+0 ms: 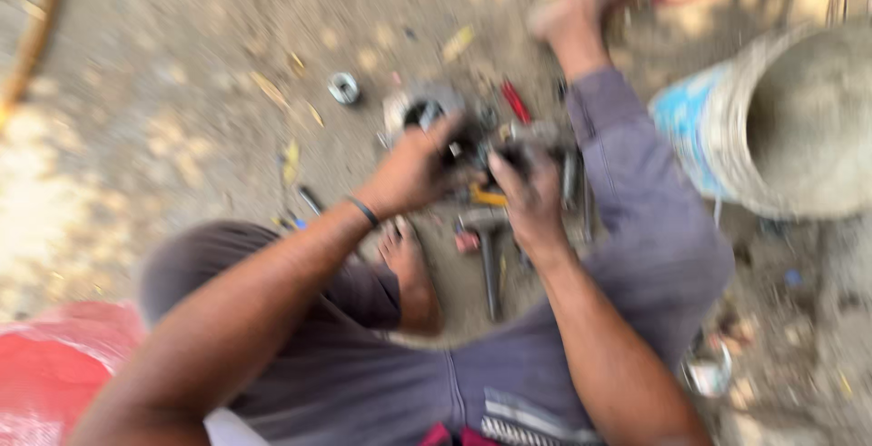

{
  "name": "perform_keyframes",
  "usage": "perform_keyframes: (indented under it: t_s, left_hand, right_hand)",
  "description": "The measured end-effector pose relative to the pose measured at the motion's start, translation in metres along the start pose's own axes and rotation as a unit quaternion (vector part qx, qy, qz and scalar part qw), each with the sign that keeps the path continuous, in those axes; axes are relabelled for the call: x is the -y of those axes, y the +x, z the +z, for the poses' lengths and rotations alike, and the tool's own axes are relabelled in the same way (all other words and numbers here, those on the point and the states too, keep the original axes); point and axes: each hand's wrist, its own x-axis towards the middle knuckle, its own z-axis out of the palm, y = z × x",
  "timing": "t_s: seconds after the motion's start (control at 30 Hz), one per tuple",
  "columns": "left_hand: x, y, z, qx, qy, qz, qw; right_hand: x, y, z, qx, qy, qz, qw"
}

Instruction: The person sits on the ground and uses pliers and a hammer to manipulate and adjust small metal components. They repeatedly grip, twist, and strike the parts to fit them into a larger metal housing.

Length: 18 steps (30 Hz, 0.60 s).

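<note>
Our left hand (411, 172) & right hand (531, 196) are both clamped on a dark greasy metal part (480, 148), held betw. them just above the dirt ground (182, 92). Its long axis runs left-right; a grey steel hammer (489, 255) lies below, nearer our right.

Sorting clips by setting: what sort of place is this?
Probably an outdoor, ground-level repair spot: bare dirt ground, a hammer and loose metal parts lying on it, a dusty bucket alongside.
</note>
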Motion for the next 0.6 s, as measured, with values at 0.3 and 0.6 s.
perform_keyframes:
  t_s: [0.3, 0.6]
  left_hand:
    - [-0.060, 0.006, -0.023, 0.020, 0.002, -0.034, 0.999]
    - [-0.078, -0.010, -0.028, 0.026, 0.024, -0.055, 0.998]
  right_hand:
    - [0.014, 0.000, 0.010, -0.040, 0.223, 0.100, 0.969]
    - [0.024, -0.021, 0.021, -0.020, 0.277, 0.129, 0.952]
